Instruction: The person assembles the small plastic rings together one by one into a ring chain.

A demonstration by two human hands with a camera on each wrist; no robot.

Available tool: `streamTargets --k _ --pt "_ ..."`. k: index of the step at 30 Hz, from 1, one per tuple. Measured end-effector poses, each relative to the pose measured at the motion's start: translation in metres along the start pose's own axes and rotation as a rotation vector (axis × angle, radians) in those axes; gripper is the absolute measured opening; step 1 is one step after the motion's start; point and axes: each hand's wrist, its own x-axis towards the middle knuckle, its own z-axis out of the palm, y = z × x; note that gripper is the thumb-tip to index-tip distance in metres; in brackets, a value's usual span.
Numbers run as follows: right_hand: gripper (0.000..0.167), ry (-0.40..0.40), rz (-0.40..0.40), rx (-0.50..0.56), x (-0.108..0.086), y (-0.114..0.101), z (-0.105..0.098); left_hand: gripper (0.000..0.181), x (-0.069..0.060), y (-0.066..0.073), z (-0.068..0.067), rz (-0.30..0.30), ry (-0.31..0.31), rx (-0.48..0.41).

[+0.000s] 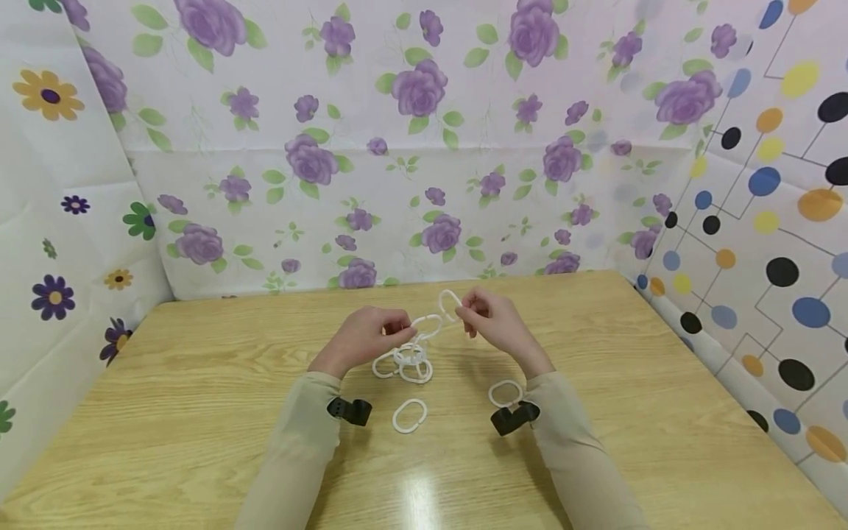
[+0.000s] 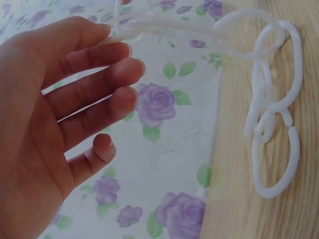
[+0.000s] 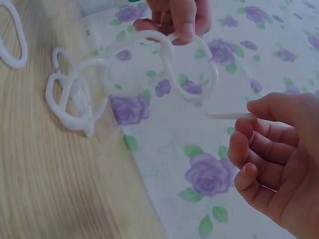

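Note:
My left hand (image 1: 367, 338) pinches the end link (image 3: 215, 74) of a chain of white plastic C-shaped links. From there the chain runs down to a heap of joined links (image 1: 411, 359) on the wooden table. Between thumb and forefinger, my right hand (image 1: 498, 324) holds a single white link (image 1: 441, 300), raised just right of the chain's end. The right wrist view shows this link edge-on, with a small space between it and the chain. In the left wrist view, the lower fingers of the left hand (image 2: 94, 89) are spread and loosely bent.
One loose white link (image 1: 395, 419) lies on the table (image 1: 218, 412) in front of the heap. Another loose link (image 1: 492, 394) lies beside the right wrist's black camera (image 1: 514, 417). Flower-patterned sheeting (image 1: 371, 213) stands behind the table, with patterned sheets along both sides.

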Motion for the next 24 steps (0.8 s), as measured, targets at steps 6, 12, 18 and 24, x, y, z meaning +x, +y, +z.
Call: streamTargets --k 6,12,18,24 --pt "0.015 0.006 -0.068 0.007 -0.001 -0.01 0.001 0.014 0.001 0.0 -0.001 0.012 0.008 0.024" --pt "0.014 -0.004 -0.141 0.036 -0.001 -0.015 0.006 0.015 0.003 0.002 0.001 0.036 0.007 0.033" --pt "0.012 -0.031 -0.158 0.034 -0.001 -0.017 0.01 0.015 0.003 0.004 0.001 0.026 -0.006 0.041" --pt "0.012 -0.065 -0.143 0.034 -0.001 -0.017 0.012 0.014 0.001 0.003 0.002 0.015 -0.012 0.029"
